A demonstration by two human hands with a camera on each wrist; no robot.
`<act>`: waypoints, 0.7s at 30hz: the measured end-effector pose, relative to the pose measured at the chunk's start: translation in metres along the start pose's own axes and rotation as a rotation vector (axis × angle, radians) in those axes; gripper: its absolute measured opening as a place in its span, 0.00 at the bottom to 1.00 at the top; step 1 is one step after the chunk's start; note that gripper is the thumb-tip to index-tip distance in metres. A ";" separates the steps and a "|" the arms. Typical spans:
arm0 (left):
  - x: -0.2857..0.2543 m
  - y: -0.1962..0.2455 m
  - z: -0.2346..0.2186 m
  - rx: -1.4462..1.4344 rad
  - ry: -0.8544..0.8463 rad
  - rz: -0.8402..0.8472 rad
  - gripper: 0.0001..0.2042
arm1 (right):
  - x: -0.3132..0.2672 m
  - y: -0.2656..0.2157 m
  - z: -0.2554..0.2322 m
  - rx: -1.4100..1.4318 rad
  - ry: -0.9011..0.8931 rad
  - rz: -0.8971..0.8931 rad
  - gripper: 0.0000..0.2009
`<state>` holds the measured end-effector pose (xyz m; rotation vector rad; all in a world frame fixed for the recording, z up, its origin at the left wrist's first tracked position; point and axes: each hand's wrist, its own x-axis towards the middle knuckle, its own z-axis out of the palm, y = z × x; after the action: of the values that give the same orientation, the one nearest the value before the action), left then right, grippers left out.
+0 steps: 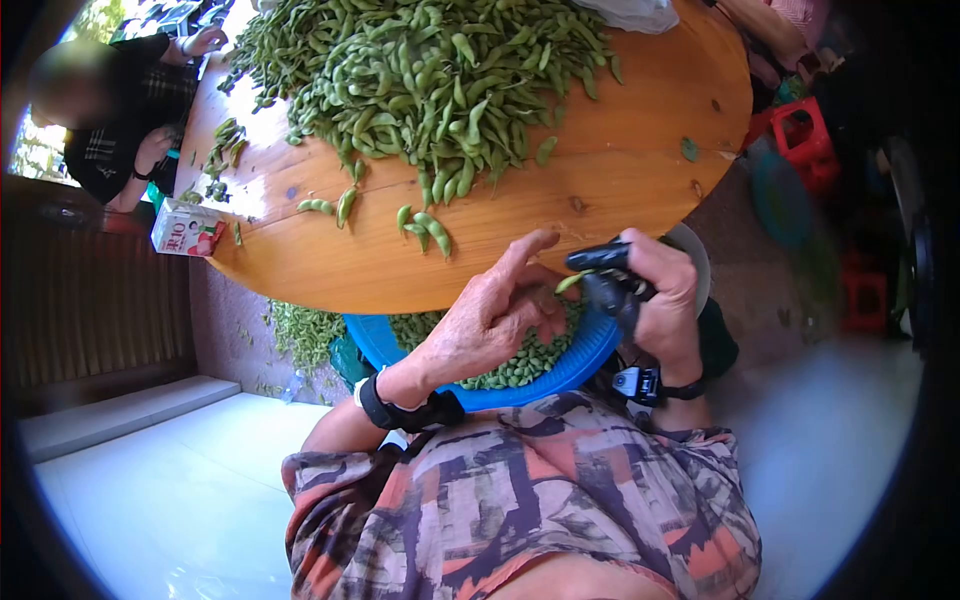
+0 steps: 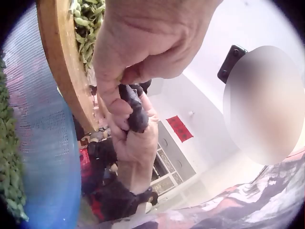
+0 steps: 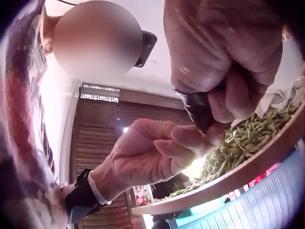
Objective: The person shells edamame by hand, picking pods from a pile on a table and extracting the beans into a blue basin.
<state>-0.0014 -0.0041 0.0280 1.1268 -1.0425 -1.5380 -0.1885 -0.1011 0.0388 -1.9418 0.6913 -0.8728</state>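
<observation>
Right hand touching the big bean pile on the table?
Apart. The head view shows bare table between the right hand and the bean pile.

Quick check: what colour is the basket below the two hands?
The basket is blue; it shows best in the head view.

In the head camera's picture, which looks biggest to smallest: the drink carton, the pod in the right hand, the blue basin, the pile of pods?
Largest to smallest:
1. Pile of pods
2. Blue basin, though partly hidden
3. Drink carton
4. Held pod, partly covered
</observation>
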 end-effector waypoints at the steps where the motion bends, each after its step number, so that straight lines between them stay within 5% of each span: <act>1: -0.003 -0.003 -0.001 -0.004 -0.004 -0.003 0.26 | -0.003 0.003 -0.008 0.029 0.009 0.059 0.07; 3: -0.012 -0.007 -0.007 0.457 -0.236 0.145 0.19 | -0.012 0.013 -0.031 0.075 0.054 0.166 0.08; 6: -0.028 0.003 -0.024 0.589 -0.316 0.132 0.10 | -0.039 0.040 -0.090 -0.274 -0.040 0.106 0.13; 7: -0.035 0.008 -0.035 0.668 -0.355 0.182 0.09 | -0.028 0.019 -0.109 -0.386 -0.306 0.291 0.15; 8: -0.044 0.013 -0.047 0.661 -0.183 0.158 0.08 | -0.039 0.014 -0.103 -0.478 -0.114 0.100 0.17; 9: -0.052 0.018 -0.066 0.701 -0.025 0.165 0.11 | -0.037 0.013 -0.113 -0.542 -0.152 0.516 0.18; 11: -0.056 0.028 -0.105 0.961 0.426 0.270 0.14 | -0.045 0.034 -0.125 -0.882 -0.101 0.602 0.19; 13: -0.056 0.040 -0.139 1.173 0.736 0.260 0.15 | -0.039 0.035 -0.120 -0.807 0.044 0.573 0.19; 15: -0.057 0.041 -0.169 1.354 0.756 0.223 0.13 | -0.033 0.034 -0.109 -0.723 0.194 0.548 0.19; 17: -0.052 0.033 -0.189 1.257 0.654 0.231 0.11 | -0.023 0.030 -0.093 -0.652 0.265 0.209 0.17; 21: -0.046 0.033 -0.200 1.375 0.648 0.277 0.08 | 0.000 0.011 -0.045 -0.382 0.154 0.121 0.15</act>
<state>0.2053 0.0130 0.0241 2.0357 -1.6711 0.0210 -0.2253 -0.1282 0.0459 -2.1524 1.1221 -0.8682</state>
